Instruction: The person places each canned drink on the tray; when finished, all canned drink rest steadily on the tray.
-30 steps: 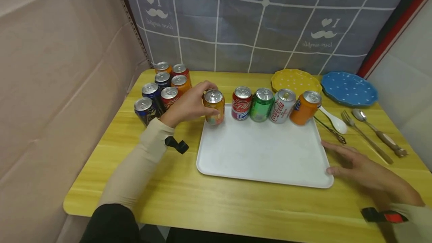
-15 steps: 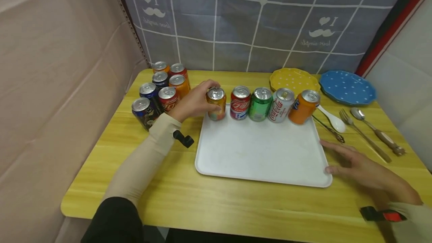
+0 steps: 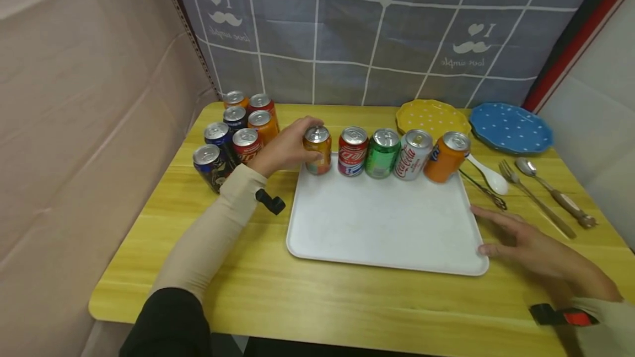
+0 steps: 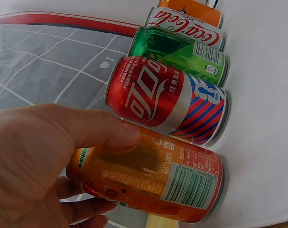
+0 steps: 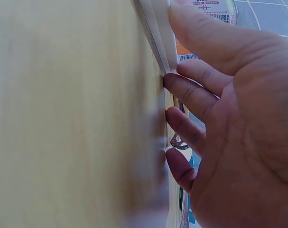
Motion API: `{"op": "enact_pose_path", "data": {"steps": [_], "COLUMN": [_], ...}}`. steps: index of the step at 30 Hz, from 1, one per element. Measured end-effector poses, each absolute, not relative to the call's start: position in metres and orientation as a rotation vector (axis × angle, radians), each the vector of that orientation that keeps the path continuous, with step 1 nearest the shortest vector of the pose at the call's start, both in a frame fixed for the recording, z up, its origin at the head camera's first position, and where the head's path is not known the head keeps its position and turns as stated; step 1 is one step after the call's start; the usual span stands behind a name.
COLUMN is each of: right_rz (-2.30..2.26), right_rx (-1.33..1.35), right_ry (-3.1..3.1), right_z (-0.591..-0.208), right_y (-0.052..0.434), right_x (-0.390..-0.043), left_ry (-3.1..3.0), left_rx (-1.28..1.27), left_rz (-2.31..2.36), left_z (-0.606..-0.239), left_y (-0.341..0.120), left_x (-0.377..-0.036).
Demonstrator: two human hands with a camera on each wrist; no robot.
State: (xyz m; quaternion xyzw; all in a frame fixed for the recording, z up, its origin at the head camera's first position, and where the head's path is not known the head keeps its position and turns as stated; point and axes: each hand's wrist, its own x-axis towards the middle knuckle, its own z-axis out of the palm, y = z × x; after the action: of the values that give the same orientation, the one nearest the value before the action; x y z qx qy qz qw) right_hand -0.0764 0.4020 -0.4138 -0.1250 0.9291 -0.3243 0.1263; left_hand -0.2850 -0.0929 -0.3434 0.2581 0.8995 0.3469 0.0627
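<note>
- My left hand (image 3: 280, 150) grips the orange can (image 3: 318, 150), thumb and fingers curled round its side; the left wrist view confirms the hold.
- The orange can stands upright at the far left corner of the white tray (image 3: 382, 225), at the left end of a row of five cans.
- Just right of it stand the red can (image 3: 353, 150), the green can (image 3: 382, 152), the silver can (image 3: 414, 154) and a second orange can (image 3: 447, 156), which tilts at the tray's far right corner.
- My right hand (image 3: 533, 247) lies flat on the yellow table (image 3: 307, 291), fingers straight and holding nothing; its fingertips (image 5: 174, 78) touch the tray's right rim.
- A cluster of seven cans (image 3: 235, 128) stands on the table to the left of my left hand.
- Far right on the table I see a yellow plate (image 3: 432, 117) and a blue plate (image 3: 511, 128).
- Near the plates lie a white spoon (image 3: 491, 176), a fork (image 3: 533, 198) and a metal spoon (image 3: 550, 186).
</note>
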Motion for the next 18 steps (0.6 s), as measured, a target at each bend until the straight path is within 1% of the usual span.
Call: {"op": "enact_pose_path", "data": {"steps": [11,18], "right_rz": [-0.930,-0.961], "right_rx": [-0.364,-0.354], "right_ry": [2.709,2.703], "right_z": [-0.415,-0.416], "right_y": [0.401,0.400], "right_x": [-0.076,-0.075], "left_ry": [2.743,2.883], "left_rx": [0.756,0.683], "left_rz": [1.047,1.058], "left_z": [-0.348,-0.342], "left_y": [-0.094,-0.108], "left_x": [-0.280,-0.258]}}
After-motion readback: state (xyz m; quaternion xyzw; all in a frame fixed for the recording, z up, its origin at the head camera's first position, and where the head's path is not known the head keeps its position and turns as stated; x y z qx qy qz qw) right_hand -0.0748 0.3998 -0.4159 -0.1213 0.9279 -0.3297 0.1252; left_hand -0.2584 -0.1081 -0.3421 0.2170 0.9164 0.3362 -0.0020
